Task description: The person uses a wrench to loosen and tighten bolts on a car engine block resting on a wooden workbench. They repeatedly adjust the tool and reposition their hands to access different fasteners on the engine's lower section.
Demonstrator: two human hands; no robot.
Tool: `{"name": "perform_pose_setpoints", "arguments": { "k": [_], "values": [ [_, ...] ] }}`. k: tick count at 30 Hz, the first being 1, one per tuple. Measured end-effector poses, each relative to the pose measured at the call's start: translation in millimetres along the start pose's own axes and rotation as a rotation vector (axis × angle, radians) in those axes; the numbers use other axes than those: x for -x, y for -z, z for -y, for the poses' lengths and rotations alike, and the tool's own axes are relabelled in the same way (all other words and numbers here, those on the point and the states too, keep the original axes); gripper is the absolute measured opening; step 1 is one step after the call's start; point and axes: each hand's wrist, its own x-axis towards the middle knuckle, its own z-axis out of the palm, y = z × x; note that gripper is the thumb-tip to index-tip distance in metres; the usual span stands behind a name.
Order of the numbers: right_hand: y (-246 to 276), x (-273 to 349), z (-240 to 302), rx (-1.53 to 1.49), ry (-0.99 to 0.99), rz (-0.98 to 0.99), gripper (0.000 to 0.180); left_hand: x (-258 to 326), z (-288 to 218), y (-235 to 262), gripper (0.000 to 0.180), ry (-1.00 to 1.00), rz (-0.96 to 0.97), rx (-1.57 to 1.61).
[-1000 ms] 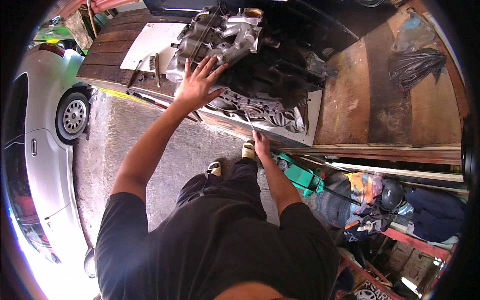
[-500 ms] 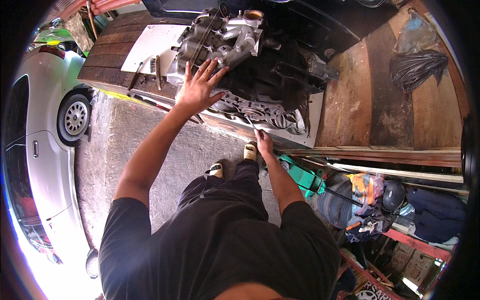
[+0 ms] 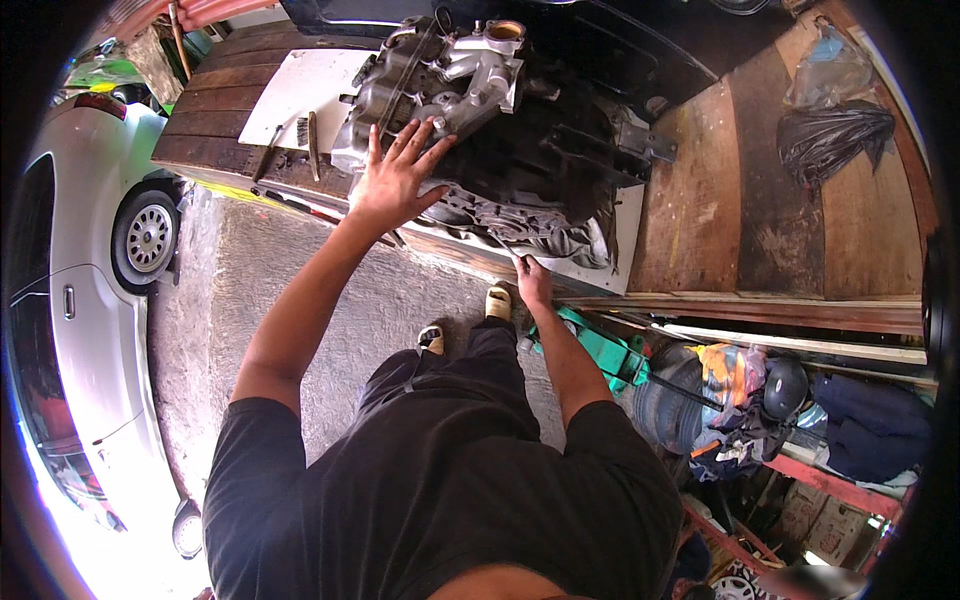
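I have the person's bare left hand (image 3: pixel 393 188) spread wide, fingers fanned and gripping nothing, laid over the silver-grey metal casting (image 3: pixel 385 95) that forms the left part of a large, grimy, dark metal engine (image 3: pixel 530 150). The engine lies along the near edge of a long brown plank-topped wooden bench (image 3: pixel 690 225), with a flat white board (image 3: pixel 626 225) showing under its right end and near side.

My bare right hand (image 3: pixel 535 282) is just off that near edge, its fingers curled closed around a slim silver metal hand tool (image 3: pixel 508 247). The tool slants up and left to the engine's near side; its tip is too small for me to tell whether it sits on a fastener.

Toward the bench's left end I see a flat white sheet (image 3: pixel 300 90), and on its near part a wooden-handled brush with dark bristles (image 3: pixel 313 148). A thin dark hand tool (image 3: pixel 267 152) lies left of the brush, reaching toward the near edge. Near the bench's far right corner lie a crumpled black plastic bag (image 3: pixel 835 138) and, behind it, a cloudy clear plastic bag (image 3: pixel 832 75).

Below the near edge, to the right of the cream-fronted shoes (image 3: pixel 499 303), stands a green metal floor jack (image 3: pixel 600 352). A silver-white car (image 3: pixel 95 230) stands well apart, off the bench's left corner.
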Motion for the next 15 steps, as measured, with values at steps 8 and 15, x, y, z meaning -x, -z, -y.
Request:
{"name": "perform_pose_setpoints", "arguments": {
  "k": [8, 15],
  "values": [
    [79, -14, 40, 0.439, 0.343, -0.072, 0.032, 1, 1, -2, 0.074, -0.012, -0.043, 0.026],
    [124, -9, 127, 0.7, 0.478, 0.236, 0.017, 2, 6, -9, 0.072, -0.041, -0.117, 0.03]
  ]
}}
